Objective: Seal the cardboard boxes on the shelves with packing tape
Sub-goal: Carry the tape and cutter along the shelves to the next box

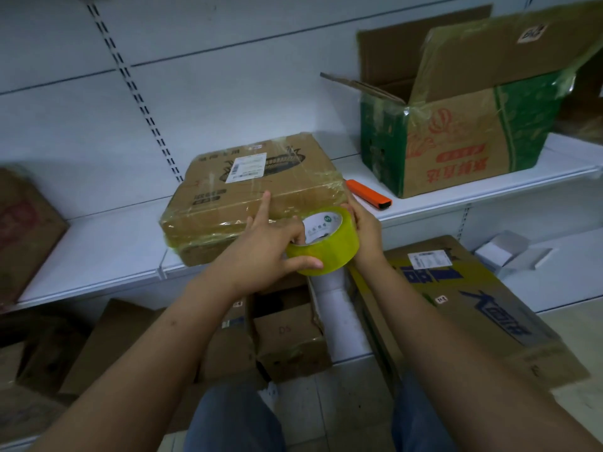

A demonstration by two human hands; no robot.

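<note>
**Tape roll held in both hands before a closed box**

Roll of yellowish packing tape [323, 241], with a white inner core, held in the air just in front of the white shelf [98, 243], at the near right corner of the flat closed box [254, 194]. Gripped from both sides: left hand [261, 252] with fingers curled into the core and thumb stretched along the lower outer face, index finger lifted and pointing up toward the box top; right hand [365, 226] wrapped around the far right side of the roll, fingertips on its upper edge. Cannot tell if a free end of tape is already pulled out.

Flat closed box lying on the shelf, turned a little, already covered with glossy strips of tape on top and on the front edge, with a white label on the lid. Just to the right of it, on the same shelf, an orange cutter [368, 194], lying apart from the box. Further right, well apart, a green and brown box [456, 141] standing with flaps open and upright.

At the far left edge of the shelf, part of another brown box [23, 230]. Below the shelf, several open cartons [287, 334] on the floor, and on the right a large flat carton with blue print [466, 295], leaning. Knees in blue jeans [235, 419] at the bottom.
</note>
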